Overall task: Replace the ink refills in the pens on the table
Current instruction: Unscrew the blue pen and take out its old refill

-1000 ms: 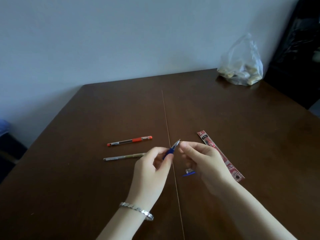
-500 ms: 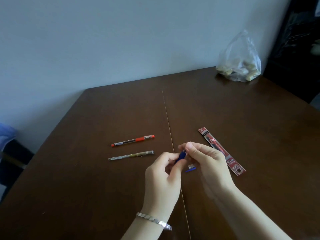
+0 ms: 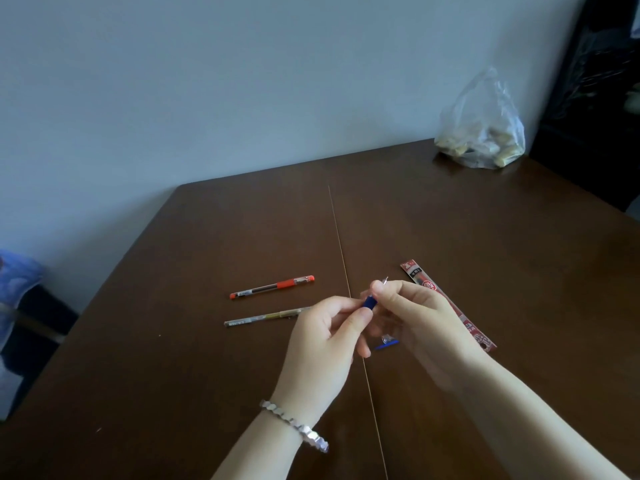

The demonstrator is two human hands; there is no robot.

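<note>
Above the table seam I hold a blue pen point(image 3: 369, 302) between both hands. My left hand point(image 3: 325, 344) grips its blue barrel. My right hand point(image 3: 419, 320) pinches the pen's metal tip end, whose point sticks out above my fingers. Most of the pen is hidden inside my hands. A blue pen cap point(image 3: 387, 344) lies on the table just below my right fingers. A red pen point(image 3: 272, 287) and a clear gold-toned pen point(image 3: 263, 317) lie side by side to the left. A red refill packet point(image 3: 476, 332) lies to the right, partly behind my right hand.
The brown wooden table point(image 3: 173, 358) has a seam down its middle and stands against a pale wall. A clear plastic bag point(image 3: 481, 129) with pale lumps sits at the far right corner. Dark furniture stands at the right, a blue object at the left edge.
My right fingers have closed over the pen's tip, which earlier stuck out bare from my left hand. Both hands stay close together over the seam. The view has shifted slightly.
</note>
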